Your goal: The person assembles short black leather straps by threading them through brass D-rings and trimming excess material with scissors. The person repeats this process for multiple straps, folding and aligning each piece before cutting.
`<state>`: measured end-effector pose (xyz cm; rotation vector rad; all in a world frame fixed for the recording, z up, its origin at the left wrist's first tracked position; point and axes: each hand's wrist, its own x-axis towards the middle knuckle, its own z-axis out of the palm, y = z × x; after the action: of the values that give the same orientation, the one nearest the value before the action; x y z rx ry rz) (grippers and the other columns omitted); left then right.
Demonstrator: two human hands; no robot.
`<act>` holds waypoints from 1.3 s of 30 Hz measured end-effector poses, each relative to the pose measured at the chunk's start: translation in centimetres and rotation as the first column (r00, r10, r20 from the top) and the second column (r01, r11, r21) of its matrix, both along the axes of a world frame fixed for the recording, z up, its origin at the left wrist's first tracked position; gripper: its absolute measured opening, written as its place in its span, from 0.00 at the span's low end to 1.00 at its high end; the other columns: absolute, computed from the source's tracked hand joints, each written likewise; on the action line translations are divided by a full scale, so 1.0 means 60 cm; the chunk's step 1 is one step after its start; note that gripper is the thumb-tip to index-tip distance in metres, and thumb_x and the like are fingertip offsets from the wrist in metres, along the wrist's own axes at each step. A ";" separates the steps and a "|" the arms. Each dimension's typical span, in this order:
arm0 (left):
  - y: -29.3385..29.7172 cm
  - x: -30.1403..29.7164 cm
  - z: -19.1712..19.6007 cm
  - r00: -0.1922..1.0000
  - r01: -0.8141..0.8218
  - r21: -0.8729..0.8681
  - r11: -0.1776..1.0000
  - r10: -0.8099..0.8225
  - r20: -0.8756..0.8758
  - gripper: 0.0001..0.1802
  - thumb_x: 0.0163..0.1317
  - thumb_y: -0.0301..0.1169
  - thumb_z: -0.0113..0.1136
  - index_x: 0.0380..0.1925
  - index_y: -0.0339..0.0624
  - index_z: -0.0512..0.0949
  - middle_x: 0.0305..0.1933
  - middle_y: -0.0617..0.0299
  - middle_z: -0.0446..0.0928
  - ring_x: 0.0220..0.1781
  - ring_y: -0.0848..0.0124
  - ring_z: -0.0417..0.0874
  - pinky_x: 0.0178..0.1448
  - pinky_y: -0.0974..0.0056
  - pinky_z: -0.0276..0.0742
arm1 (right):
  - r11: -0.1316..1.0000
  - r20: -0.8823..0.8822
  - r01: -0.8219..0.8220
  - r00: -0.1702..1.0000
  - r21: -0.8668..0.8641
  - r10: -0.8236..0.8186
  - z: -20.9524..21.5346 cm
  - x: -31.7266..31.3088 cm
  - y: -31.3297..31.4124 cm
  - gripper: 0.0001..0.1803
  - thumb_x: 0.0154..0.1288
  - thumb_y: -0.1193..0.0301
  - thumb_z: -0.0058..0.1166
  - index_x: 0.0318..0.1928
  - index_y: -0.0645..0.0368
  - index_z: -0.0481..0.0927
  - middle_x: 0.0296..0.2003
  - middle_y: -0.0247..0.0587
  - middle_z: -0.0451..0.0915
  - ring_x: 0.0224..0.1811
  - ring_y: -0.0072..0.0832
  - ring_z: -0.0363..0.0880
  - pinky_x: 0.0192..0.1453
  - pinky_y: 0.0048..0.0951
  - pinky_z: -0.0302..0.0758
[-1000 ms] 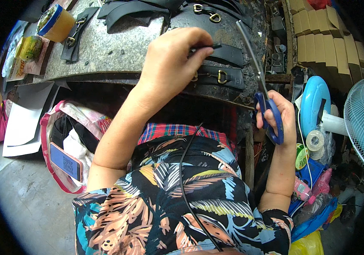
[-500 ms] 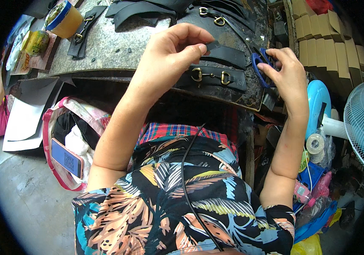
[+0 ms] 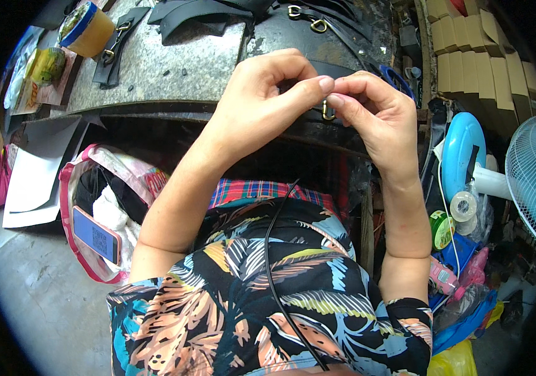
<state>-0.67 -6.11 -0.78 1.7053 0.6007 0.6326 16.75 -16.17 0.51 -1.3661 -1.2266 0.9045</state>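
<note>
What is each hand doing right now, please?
Left hand: fingers pinched shut against the right fingertips; what they pinch cannot be told.
Right hand: pinched shut likewise, above the black strap.

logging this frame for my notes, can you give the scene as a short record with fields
left hand: left hand raised over the bench edge, fingertips pinched against the right hand's
right hand: right hand pinching too; whatever they hold is too small to tell
under hands: black strap with brass buckle
bench: grey stone slab
nearby: blue-handled scissors behind the right hand
floor left: pink-trimmed bag with phone
</note>
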 end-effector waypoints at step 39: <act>0.027 -0.008 -0.023 0.965 0.029 -0.411 0.911 0.082 0.249 0.13 0.71 0.33 0.62 0.47 0.35 0.80 0.38 0.60 0.83 0.36 0.77 0.79 0.44 0.73 0.75 | 0.865 0.861 0.400 0.503 -0.304 0.070 0.018 0.143 -0.038 0.20 0.61 0.71 0.64 0.53 0.62 0.80 0.33 0.38 0.83 0.32 0.21 0.78 0.37 0.28 0.74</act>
<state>-1.15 -4.51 -2.15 1.1956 0.5254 0.6824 25.30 -18.47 1.61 -2.4913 -1.5911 0.3201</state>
